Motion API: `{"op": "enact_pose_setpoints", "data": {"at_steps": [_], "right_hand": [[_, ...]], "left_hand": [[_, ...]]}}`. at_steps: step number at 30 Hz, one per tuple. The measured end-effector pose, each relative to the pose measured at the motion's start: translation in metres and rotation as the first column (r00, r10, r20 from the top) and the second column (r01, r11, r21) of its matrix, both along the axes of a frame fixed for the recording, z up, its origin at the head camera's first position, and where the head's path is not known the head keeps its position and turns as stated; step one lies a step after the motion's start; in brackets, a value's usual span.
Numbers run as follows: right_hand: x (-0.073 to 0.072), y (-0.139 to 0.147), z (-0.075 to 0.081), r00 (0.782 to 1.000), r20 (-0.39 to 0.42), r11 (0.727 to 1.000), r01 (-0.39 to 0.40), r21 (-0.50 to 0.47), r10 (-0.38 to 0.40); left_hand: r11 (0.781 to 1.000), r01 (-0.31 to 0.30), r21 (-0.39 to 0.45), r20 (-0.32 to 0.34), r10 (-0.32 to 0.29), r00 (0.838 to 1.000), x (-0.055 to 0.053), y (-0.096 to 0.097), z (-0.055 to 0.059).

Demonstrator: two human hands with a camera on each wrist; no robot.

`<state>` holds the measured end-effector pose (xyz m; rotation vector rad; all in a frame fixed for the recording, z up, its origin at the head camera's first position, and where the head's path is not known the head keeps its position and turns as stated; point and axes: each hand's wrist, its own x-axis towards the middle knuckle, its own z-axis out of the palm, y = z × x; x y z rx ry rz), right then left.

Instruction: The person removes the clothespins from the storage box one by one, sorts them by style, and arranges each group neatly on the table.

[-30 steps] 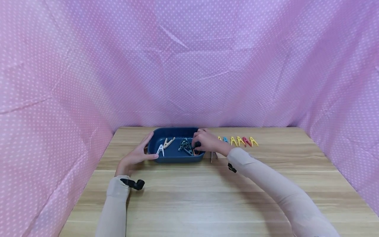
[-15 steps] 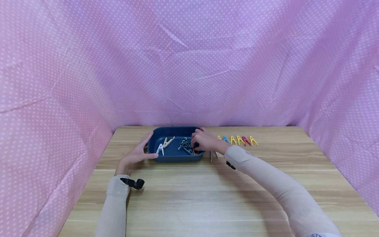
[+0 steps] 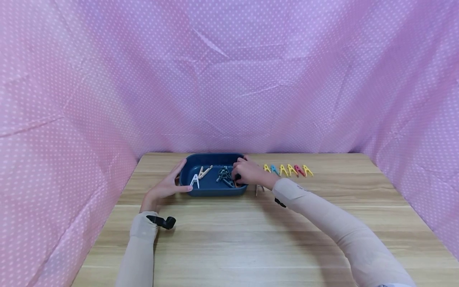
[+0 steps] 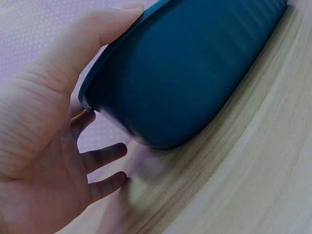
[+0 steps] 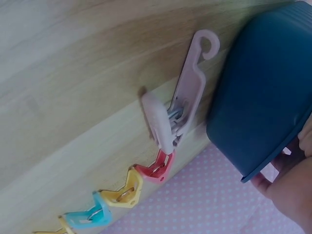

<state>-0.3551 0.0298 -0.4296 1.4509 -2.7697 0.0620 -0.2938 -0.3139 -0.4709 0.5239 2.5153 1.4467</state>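
Note:
A dark blue plastic bin (image 3: 215, 193) stands at the back of the table. My left hand (image 3: 166, 186) holds its left end, thumb over the near rim and the other fingers spread along the side. Inside lie a white clothespin (image 3: 195, 181), a beige clothespin (image 3: 204, 172) and a tangle of dark green clothespins (image 3: 224, 174). My right hand (image 3: 249, 171) reaches over the right rim into the bin, fingers bent downward. Its fingertips are hidden, and something dark shows beside the thumb. Just outside lies a pale pink hooked clothespin (image 5: 192, 90), partly behind the right wrist in the head view.
Right of the bin runs a row of small clothespins, including a blue one (image 3: 275, 170), a red one (image 3: 299, 170) and several yellow ones (image 3: 308, 170). Pink dotted cloth (image 3: 229, 79) hangs behind the wooden table (image 3: 222, 243).
My right hand has shifted only slightly within the bin's right end. The left hand, the bin and the clothespins look the same.

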Motion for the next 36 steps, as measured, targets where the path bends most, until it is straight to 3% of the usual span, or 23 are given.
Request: {"op": "enact_pose_setpoints", "data": {"at_steps": [36], "right_hand": [[0.0078,-0.0018,0.0009,0.999,0.034,1.0,-0.002,0.003,0.002]], "left_hand": [[0.998,-0.016,0.062,0.04,0.013,0.999,0.0057,0.0016,-0.0002]]}}
